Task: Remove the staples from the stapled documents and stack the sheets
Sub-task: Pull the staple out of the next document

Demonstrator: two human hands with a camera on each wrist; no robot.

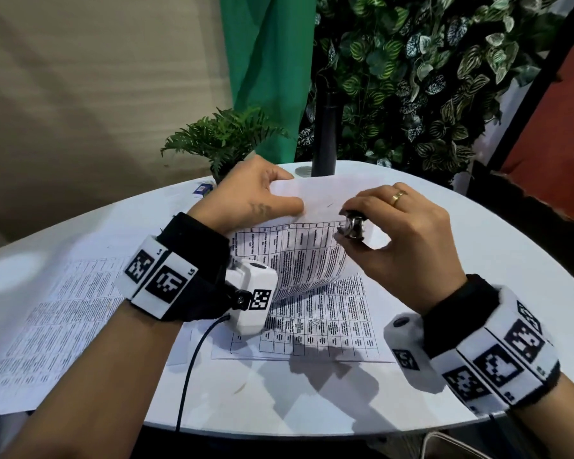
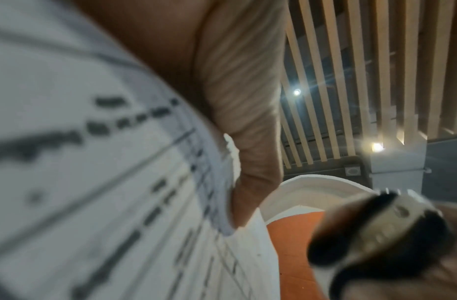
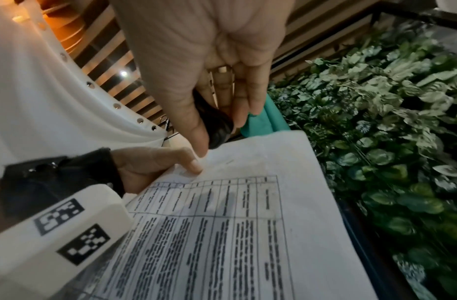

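My left hand (image 1: 287, 192) pinches the top edge of a printed document (image 1: 305, 256) and holds it lifted and curled above the white table (image 1: 461, 260). A thin staple (image 1: 330, 204) shows near that top edge, also seen as the staple (image 3: 229, 161) in the right wrist view. My right hand (image 1: 348, 226) grips a black and metal staple remover (image 1: 357, 228) just right of the staple, close over the paper. The remover (image 3: 216, 130) hangs between thumb and fingers above the document (image 3: 247, 213). Its jaws are blurred in the left wrist view.
Another printed sheet (image 1: 328, 323) lies flat under the lifted one. A spread of printed sheets (image 1: 63, 319) covers the table's left side. A potted fern (image 1: 226, 137), a black pole (image 1: 325, 137) and a small box (image 1: 203, 189) stand at the far edge. A cable (image 1: 193, 359) hangs from my left wrist.
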